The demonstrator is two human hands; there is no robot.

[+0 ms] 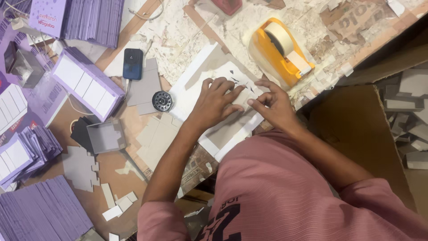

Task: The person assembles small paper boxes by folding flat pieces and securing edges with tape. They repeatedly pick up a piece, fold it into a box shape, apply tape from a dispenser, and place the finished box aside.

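- Left hand (pixel 217 101) spread flat, fingers open, pinning grey card piece (pixel 243 96) on white sheet (pixel 196 73).
- Right hand (pixel 273 103) pinching same card's edge with thumb and forefinger.
- Best kept flat near table's right edge, clear of yellow tape dispenser (pixel 278 49).

Flat grey card piece (pixel 240 96) lies on white-edged board (pixel 209 145); pressed under fingers.

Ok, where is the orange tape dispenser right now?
In the head view the orange tape dispenser stands at the upper right of the worktable, just beyond the right hand and apart from it.
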